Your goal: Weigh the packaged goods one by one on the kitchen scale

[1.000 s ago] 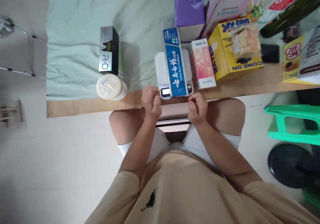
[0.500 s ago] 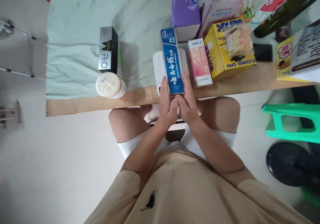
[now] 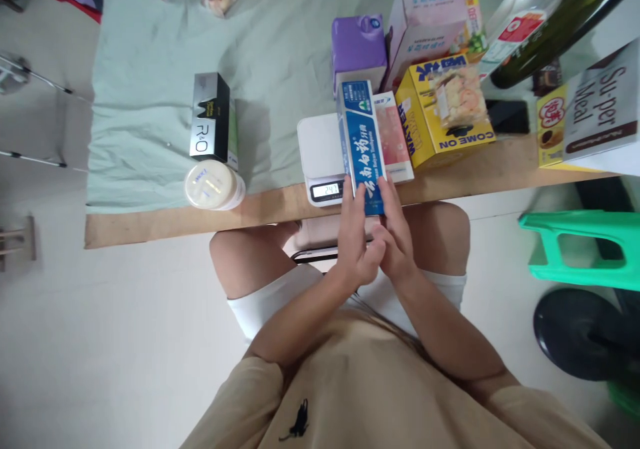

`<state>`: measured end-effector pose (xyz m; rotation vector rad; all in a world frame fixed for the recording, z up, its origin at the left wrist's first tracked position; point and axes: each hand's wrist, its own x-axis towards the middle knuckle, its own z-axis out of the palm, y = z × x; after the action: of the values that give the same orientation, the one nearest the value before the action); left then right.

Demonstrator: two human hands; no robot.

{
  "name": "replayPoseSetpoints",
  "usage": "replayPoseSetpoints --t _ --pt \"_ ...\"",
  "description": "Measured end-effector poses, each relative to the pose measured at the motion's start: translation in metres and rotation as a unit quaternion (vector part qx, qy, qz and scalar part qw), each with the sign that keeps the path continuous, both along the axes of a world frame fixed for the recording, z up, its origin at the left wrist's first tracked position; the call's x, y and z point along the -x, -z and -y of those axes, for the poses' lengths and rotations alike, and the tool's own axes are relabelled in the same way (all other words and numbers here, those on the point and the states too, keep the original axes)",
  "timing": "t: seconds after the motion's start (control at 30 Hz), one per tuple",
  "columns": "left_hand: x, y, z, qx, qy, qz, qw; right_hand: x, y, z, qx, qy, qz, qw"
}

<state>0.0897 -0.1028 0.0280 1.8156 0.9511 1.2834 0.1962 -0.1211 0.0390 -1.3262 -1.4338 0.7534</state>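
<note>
A blue toothpaste box (image 3: 364, 143) is pinched near its close end between my two hands. My left hand (image 3: 356, 239) presses its left side, and my right hand (image 3: 397, 232) presses the right side. The thumbs meet in front of the box. Under and left of it sits a white digital scale (image 3: 320, 145), its lit display showing what looks like 247. The toothpaste box covers the scale's right part and overlaps a pink and white box (image 3: 397, 139) behind it. Whether the toothpaste box touches the scale, I cannot tell.
Right of the hands are a yellow box (image 3: 445, 119) topped with a snack packet (image 3: 460, 95), a phone (image 3: 507, 117) and a Su-per Meal box (image 3: 600, 105). A purple pack (image 3: 357, 42) stands behind. At left are a black-silver box (image 3: 213, 115) and a lidded jar (image 3: 213, 185).
Both hands have moved right with the toothpaste box, off the middle of the scale and over the pink box's edge. The scale's display now shows. The camera view has shifted slightly.
</note>
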Motion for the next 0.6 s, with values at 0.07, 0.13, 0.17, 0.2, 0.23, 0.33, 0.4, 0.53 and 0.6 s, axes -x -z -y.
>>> replayPoseSetpoints --t 0.07,0.13,0.17,0.2,0.23,0.33,0.4,0.53,0.6 --pt "-0.01 -0.001 0.006 0.001 0.028 0.0 1.0 -0.012 -0.003 0.01 -0.002 0.015 -0.001 1.0" --pt "-0.021 -0.001 0.007 0.008 0.053 0.001 0.999 -0.023 -0.006 0.013 -0.006 0.027 0.002 1.0" --pt "-0.026 0.0 0.006 0.012 0.062 -0.001 0.998 -0.029 -0.006 0.013 -0.007 0.033 0.004 0.999" --pt "-0.031 0.0 0.004 0.015 0.066 -0.003 0.998 -0.034 -0.006 0.01 -0.006 0.038 0.007 0.999" --pt "-0.036 0.001 0.002 0.018 0.067 -0.005 0.998 -0.039 -0.005 0.007 -0.009 0.041 0.009 0.999" --pt "-0.048 0.004 -0.008 0.03 0.067 -0.006 0.997 -0.05 0.001 -0.007 -0.025 0.05 0.013 0.998" --pt "-0.053 0.005 -0.013 0.043 0.07 -0.001 0.997 -0.053 0.004 -0.013 -0.028 0.069 0.033 0.997" --pt "-0.057 0.005 -0.016 0.049 0.085 0.001 0.995 -0.054 -0.004 -0.016 -0.023 0.123 0.114 0.986" --pt "-0.059 0.005 -0.016 0.05 0.092 -0.002 0.995 -0.054 -0.013 -0.015 -0.006 0.137 0.15 0.979"
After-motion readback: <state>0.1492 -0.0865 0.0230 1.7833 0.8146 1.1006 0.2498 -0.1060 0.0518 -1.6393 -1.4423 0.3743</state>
